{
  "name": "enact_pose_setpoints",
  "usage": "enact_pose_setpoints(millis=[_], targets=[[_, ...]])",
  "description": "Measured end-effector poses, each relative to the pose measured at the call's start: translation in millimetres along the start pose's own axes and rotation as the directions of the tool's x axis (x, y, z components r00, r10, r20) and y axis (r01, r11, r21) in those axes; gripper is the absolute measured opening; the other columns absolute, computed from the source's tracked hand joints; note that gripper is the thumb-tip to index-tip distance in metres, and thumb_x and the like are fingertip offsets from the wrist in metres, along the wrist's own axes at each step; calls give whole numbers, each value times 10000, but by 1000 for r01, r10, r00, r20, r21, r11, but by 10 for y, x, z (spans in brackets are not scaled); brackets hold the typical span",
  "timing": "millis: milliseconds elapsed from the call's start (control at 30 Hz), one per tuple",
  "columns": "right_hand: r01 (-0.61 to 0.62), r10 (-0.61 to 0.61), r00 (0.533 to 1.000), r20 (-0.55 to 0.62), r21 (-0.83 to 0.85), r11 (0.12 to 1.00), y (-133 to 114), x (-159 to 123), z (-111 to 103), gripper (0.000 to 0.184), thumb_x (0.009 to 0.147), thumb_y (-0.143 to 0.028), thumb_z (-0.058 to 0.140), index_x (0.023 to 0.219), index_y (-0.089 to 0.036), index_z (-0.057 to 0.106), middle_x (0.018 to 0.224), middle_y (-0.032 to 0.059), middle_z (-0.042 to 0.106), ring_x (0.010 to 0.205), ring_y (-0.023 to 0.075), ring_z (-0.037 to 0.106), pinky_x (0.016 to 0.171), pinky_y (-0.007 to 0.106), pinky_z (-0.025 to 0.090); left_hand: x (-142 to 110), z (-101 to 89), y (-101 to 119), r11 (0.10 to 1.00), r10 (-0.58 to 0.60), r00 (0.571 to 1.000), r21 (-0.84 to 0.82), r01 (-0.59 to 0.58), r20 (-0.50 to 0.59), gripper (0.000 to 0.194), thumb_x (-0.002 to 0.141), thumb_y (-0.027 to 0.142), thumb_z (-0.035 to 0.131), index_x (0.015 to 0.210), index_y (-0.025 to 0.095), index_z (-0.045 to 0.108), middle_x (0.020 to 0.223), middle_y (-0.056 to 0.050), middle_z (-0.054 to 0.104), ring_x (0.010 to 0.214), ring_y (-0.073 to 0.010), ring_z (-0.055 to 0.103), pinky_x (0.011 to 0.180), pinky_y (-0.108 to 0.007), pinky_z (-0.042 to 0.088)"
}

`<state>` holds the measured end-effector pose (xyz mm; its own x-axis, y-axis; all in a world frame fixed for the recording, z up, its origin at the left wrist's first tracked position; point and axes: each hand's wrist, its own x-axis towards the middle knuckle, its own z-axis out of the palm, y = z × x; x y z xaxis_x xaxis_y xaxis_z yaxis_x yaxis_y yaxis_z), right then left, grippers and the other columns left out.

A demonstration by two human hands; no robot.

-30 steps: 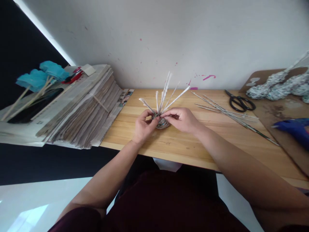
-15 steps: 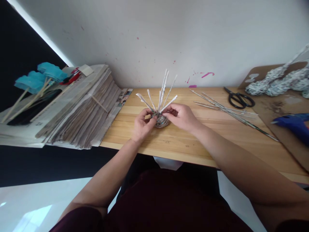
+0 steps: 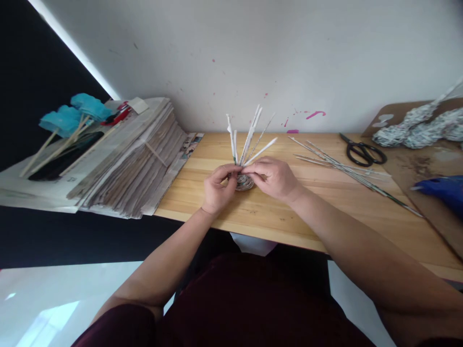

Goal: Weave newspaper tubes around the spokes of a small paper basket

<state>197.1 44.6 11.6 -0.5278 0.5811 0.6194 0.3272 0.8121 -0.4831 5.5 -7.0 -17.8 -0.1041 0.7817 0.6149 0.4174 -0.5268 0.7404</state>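
Between my hands, on the wooden table (image 3: 267, 212), is a small woven basket of rolled newspaper (image 3: 246, 182), with several white paper sticks (image 3: 251, 135) rising from it. My left hand (image 3: 220, 187) is curled at the basket's left side, thumb and fingers closed on its rim. My right hand (image 3: 272, 178) pinches at the top right of the weave, its fingertips meeting those of the left. Whatever strand lies between the fingertips is too small to make out. My fingers cover the upper part of the basket.
To the right lie loose paper sticks (image 3: 347, 168), black scissors (image 3: 364, 150), a blue glue gun (image 3: 439, 189) on brown cardboard, and woven paper pieces (image 3: 412, 127). A tall newspaper stack (image 3: 144, 159) at left carries blue paper flowers (image 3: 74, 115). A wall stands behind the table.
My left fingers have moved over the rim toward the right fingertips. The left paper sticks now stand more upright and closer together. The view has shifted slightly.
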Motion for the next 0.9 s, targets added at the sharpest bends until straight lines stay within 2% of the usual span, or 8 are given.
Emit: enact_pose_setpoints(millis=[67, 167, 333, 567, 700, 800, 900], targets=[[-30, 30, 999, -28, 10, 999, -13, -7, -1, 204, 925, -166, 669, 1031, -258, 818, 1006, 52, 824, 916, 226, 750, 872, 370, 578, -6, -16, -7, 999, 34, 999, 43, -34, 4, 206, 934, 194, 634, 1078, 209, 780, 1112, -78, 790, 1036, -185, 748, 959, -350, 616], [-119, 123, 990, -63, 63, 991, -35, -18, 3, 261, 896, -176, 709, 1132, -240, 799, 1030, 53, 830, 857, 208, 767, 801, 336, 594, -2, -41, -10, 991, 83, 996, 100, -84, 20, 199, 948, 188, 638, 1066, 209, 798, 1112, -80, 804, 1062, -194, 761, 992, -363, 613], [-245, 250, 967, -36, 105, 964, -46, -4, -5, 303, 871, -198, 730, 1167, -235, 782, 972, 47, 837, 758, 198, 765, 752, 332, 589, 3, -65, 1, 982, 119, 991, 142, -128, 69, 165, 965, 207, 663, 1041, 233, 808, 1152, -73, 804, 1104, -206, 761, 1029, -385, 600], [-302, 314, 949, -34, 194, 933, -54, 24, -17, 208, 839, -237, 769, 1040, -215, 724, 825, 21, 809, 657, 160, 698, 698, 308, 532, 7, -64, 20, 989, 49, 997, 135, -58, 67, 104, 929, 249, 721, 992, 234, 802, 1080, -62, 811, 1069, -212, 764, 1015, -383, 604], [-306, 321, 947, -28, 234, 923, -87, 19, -29, 162, 843, -250, 749, 997, -223, 705, 815, 18, 792, 653, 155, 682, 674, 303, 514, 35, -65, 41, 991, -11, 998, 136, 3, 61, 80, 892, 269, 745, 929, 213, 789, 992, -58, 799, 931, -190, 761, 909, -344, 627], [-331, 342, 940, -8, 228, 916, -117, 30, -44, 75, 850, -255, 725, 910, -211, 732, 814, 29, 787, 688, 164, 695, 666, 300, 506, 54, -60, 72, 989, -26, 996, 149, 14, 80, 48, 866, 218, 731, 898, 199, 761, 965, -55, 778, 885, -171, 739, 850, -310, 625], [-406, 417, 909, -3, 221, 887, -161, 76, -45, 141, 849, -342, 748, 838, -201, 761, 764, 37, 776, 671, 170, 680, 641, 302, 492, 53, -44, 87, 987, -1, 997, 158, -11, 71, 42, 861, 176, 699, 881, 191, 733, 977, -56, 765, 888, -163, 723, 821, -292, 613]])
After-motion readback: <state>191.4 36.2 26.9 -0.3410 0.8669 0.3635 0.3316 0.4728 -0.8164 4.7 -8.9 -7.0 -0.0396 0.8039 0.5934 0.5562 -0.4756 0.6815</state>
